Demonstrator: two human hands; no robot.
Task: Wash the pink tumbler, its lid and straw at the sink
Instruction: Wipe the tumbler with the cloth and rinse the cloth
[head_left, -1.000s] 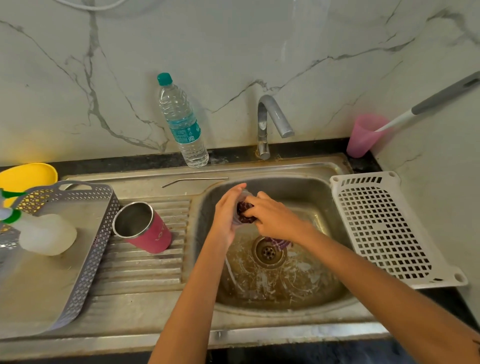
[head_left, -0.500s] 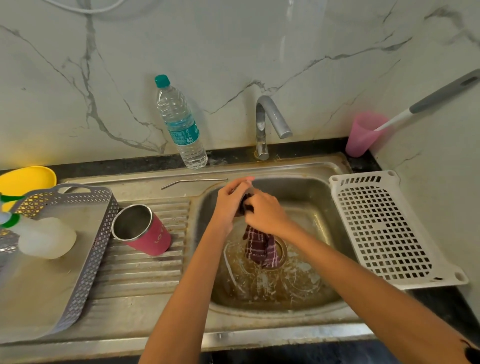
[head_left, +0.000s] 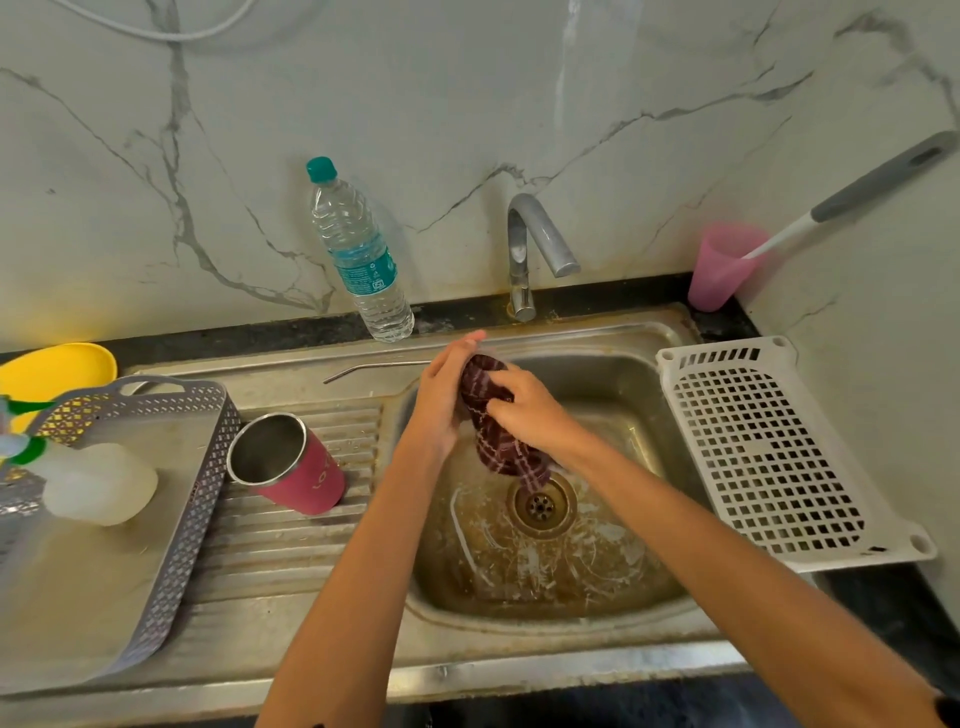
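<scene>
The pink tumbler (head_left: 306, 478) lies on its side on the ribbed drainboard, its steel mouth facing left. The metal straw (head_left: 374, 368) rests on the sink ledge behind it. Over the sink basin (head_left: 623, 395), my left hand (head_left: 441, 400) and my right hand (head_left: 530, 410) press together around a dark maroon checked cloth (head_left: 498, 447). The cloth's tail hangs down toward the drain. No lid shows; anything between my palms is hidden by the cloth and fingers.
The tap (head_left: 524, 249) stands behind the basin with no water running. A water bottle (head_left: 363, 260) is at the back left. A white perforated rack (head_left: 769, 452) lies right of the basin. A grey tray (head_left: 197, 499) with a white bottle (head_left: 98, 483) sits left.
My hands have lifted and shifted slightly toward the back of the basin. The cloth, bunched in my hands before, now hangs lower toward the drain.
</scene>
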